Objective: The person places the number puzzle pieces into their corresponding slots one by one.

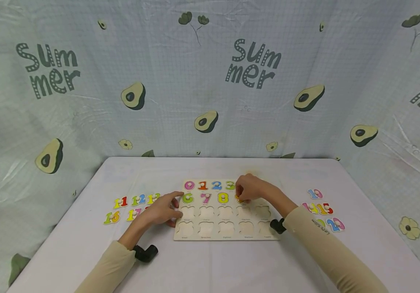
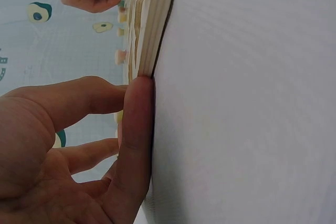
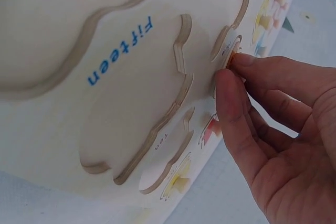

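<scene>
A pale wooden number puzzle board (image 1: 215, 221) lies on the table, with colourful knobbed number pieces in its two upper rows and cloud-like recesses in the lower ones. My left hand (image 1: 161, 209) rests at the board's left edge; in the left wrist view its thumb (image 2: 137, 124) lies along the side and the index fingertip touches the top. Between right thumb and index finger, my right hand (image 1: 251, 188) pinches an orange number piece (image 3: 231, 60) at the recess marked Nine. The fingers hide most of that piece.
Left of the board lie loose two-digit pieces, among them an 11 (image 1: 120, 202) and a 16 (image 1: 111, 217). More lie to the right, including a 10 (image 1: 315, 194), a 15 (image 1: 325, 208) and a 20 (image 1: 335, 224). A patterned cloth (image 1: 173, 73) hangs behind the table.
</scene>
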Demonstrator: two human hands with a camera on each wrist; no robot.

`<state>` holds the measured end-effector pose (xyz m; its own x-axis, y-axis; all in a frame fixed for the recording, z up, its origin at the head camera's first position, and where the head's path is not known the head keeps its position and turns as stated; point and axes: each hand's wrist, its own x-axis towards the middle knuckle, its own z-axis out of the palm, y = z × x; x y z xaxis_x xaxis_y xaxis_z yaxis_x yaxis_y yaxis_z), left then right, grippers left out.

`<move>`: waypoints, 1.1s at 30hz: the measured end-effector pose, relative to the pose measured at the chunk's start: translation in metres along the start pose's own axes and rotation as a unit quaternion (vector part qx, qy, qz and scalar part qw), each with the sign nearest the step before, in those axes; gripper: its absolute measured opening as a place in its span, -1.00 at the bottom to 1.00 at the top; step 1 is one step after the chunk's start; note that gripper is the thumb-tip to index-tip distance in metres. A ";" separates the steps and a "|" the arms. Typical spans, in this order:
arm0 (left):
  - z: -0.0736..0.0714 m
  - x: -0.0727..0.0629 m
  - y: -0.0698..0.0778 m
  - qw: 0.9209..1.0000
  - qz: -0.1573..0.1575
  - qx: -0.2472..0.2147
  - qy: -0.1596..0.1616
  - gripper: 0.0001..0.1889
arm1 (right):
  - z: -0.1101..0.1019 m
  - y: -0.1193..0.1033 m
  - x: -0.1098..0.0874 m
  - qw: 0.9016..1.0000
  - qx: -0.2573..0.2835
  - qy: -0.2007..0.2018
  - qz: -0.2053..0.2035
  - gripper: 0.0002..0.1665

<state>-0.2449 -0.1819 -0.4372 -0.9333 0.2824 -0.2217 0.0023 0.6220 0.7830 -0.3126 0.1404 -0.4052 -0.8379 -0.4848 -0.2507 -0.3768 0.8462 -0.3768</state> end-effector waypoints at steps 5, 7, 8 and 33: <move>0.000 0.001 0.000 1.000 -0.001 0.000 0.002 -0.26 | -0.002 -0.003 0.001 1.000 -0.009 -0.002 0.005 -0.92; 0.000 0.001 -0.001 1.000 -0.004 -0.003 0.004 -0.26 | -0.002 -0.003 0.001 1.000 -0.008 -0.004 0.008 -0.91; 0.000 0.001 -0.001 1.000 -0.004 -0.002 0.004 -0.26 | -0.002 -0.003 0.001 1.000 -0.007 -0.005 0.010 -0.91; -0.001 0.004 -0.003 1.000 0.001 0.005 0.001 -0.26 | -0.029 0.030 -0.020 0.999 0.022 0.034 -0.023 -0.95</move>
<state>-0.2493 -0.1837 -0.4400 -0.9340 0.2827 -0.2186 0.0085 0.6292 0.7772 -0.3186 0.1822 -0.3855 -0.8454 -0.5060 -0.1710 -0.3998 0.8118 -0.4255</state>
